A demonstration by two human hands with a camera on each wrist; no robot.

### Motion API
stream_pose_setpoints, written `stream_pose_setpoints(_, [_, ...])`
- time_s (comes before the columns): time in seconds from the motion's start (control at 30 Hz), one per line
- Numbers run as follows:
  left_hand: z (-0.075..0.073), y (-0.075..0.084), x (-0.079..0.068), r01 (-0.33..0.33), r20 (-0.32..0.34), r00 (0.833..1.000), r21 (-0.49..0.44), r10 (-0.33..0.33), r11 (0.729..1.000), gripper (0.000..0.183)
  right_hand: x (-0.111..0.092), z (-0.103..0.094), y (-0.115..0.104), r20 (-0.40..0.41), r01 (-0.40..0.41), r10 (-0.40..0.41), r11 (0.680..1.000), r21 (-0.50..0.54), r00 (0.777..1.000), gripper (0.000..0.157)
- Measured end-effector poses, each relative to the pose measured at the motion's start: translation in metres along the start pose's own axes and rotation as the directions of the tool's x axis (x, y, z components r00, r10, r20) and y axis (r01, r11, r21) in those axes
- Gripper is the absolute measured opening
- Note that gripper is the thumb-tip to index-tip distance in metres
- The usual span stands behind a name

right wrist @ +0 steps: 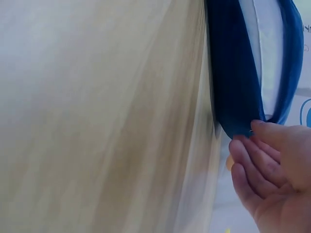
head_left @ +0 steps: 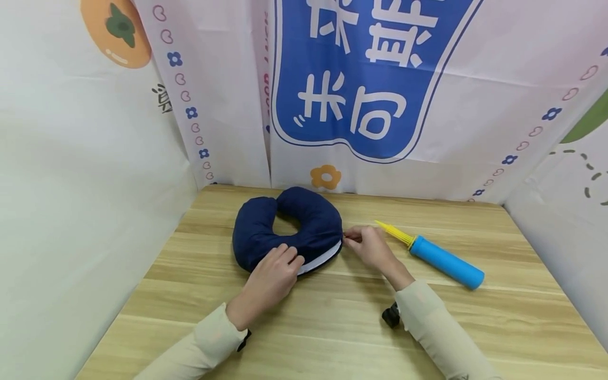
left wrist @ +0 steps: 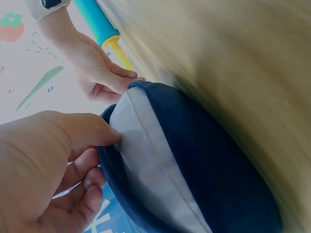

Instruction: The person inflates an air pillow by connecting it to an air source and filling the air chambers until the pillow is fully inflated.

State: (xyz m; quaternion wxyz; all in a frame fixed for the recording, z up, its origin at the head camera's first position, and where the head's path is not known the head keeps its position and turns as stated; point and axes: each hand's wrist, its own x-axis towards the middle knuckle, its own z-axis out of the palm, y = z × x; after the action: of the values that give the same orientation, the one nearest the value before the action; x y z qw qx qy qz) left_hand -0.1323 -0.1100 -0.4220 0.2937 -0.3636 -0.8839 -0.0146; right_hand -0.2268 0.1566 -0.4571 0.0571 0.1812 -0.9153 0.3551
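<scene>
A navy U-shaped neck pillow (head_left: 313,211) lies on the table, its open end facing away. Along its near right side the zipped cover gapes, and a white inner (left wrist: 150,160) shows through the slit. My left hand (head_left: 275,272) pinches the upper edge of that opening, with the thumb (left wrist: 95,130) on the rim beside the white inner. At the right end of the slit, my right hand (head_left: 370,245) pinches the zipper pull between thumb and forefinger. The pull itself is mostly hidden by the fingertips (right wrist: 260,127).
A blue hand pump (head_left: 446,261) with a yellow nozzle (head_left: 394,232) lies to the right of my right hand. The wood-grain table (head_left: 323,338) ends at a printed cloth backdrop (head_left: 228,105), with white sheets on both sides.
</scene>
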Motion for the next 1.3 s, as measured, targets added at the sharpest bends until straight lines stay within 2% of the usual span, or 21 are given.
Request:
stream_pose_setpoints(0.2, [0.001, -0.003, -0.007, 0.039, 0.039, 0.999, -0.033, -0.038, 0.999, 0.007, 0.004, 0.002, 0.002, 0.010, -0.004, 0.004, 1.000, 0.000, 1.000, 0.005])
stream_pose_setpoints(0.4, [0.000, -0.007, -0.012, 0.060, 0.045, 0.997, -0.051, -0.058, 0.997, 0.008, 0.000, -0.001, -0.001, 0.046, 0.008, -0.008, 1.000, -0.007, 0.999, 0.008])
stream_pose_setpoints(0.57, [-0.003, -0.016, -0.013, 0.077, 0.050, 0.996, -0.064, -0.074, 0.995, 0.011, -0.007, -0.008, -0.006, 0.035, 0.064, -0.062, 0.997, -0.045, 0.997, 0.008])
stream_pose_setpoints(0.67, [-0.007, -0.023, -0.013, 0.094, 0.059, 0.994, -0.068, -0.090, 0.993, 0.017, -0.012, -0.012, -0.013, 0.017, 0.112, -0.111, 0.992, -0.062, 0.994, 0.008])
stream_pose_setpoints(0.87, [-0.011, -0.040, -0.011, 0.106, 0.026, 0.994, -0.053, -0.104, 0.993, 0.021, -0.028, -0.022, -0.036, 0.000, 0.176, -0.176, 0.984, -0.038, 0.984, 0.010])
stream_pose_setpoints(1.1, [-0.007, -0.065, -0.002, 0.109, 0.013, 0.994, -0.049, -0.109, 0.993, 0.022, -0.049, -0.023, -0.059, 0.018, 0.174, -0.173, 0.985, -0.017, 0.985, 0.008])
stream_pose_setpoints(1.3, [0.004, -0.083, 0.010, 0.105, 0.061, 0.993, -0.049, -0.102, 0.993, 0.024, -0.057, -0.014, -0.075, 0.030, 0.129, -0.130, 0.992, 0.010, 0.991, 0.009])
